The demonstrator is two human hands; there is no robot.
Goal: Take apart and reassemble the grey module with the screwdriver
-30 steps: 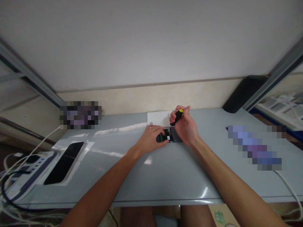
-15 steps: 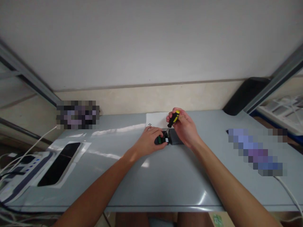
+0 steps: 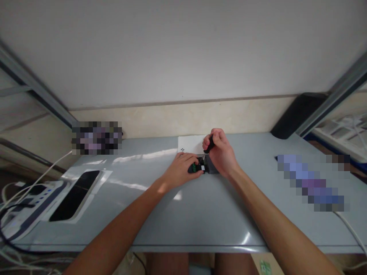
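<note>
A small black electronic device point(image 3: 200, 168) with a bit of green circuit board lies on the table, its insides exposed. My left hand point(image 3: 182, 167) is closed around its left end, fingers along the far side and thumb along the near side. My right hand point(image 3: 224, 154) is wrapped in a fist round the dark handle of a screwdriver point(image 3: 210, 144). The screwdriver points down at the device; whether its tip touches is too small to tell. Below my right hand, a dark grey flat part point(image 3: 212, 167) adjoins the device, partly covered by the wrist.
Behind my hands lies a white paper sheet point(image 3: 189, 143) bearing several tiny dark pieces. A phone point(image 3: 76, 196) rests on paper at the left, beside a power strip point(image 3: 37, 206) with cables. A black cylinder-like object point(image 3: 298, 114) leans at the back right. Blurred-out items sit at both sides.
My right hand has turned and closed tighter round the screwdriver handle, hiding its yellow part. My left hand keeps its hold on the device. The view has shifted slightly.
</note>
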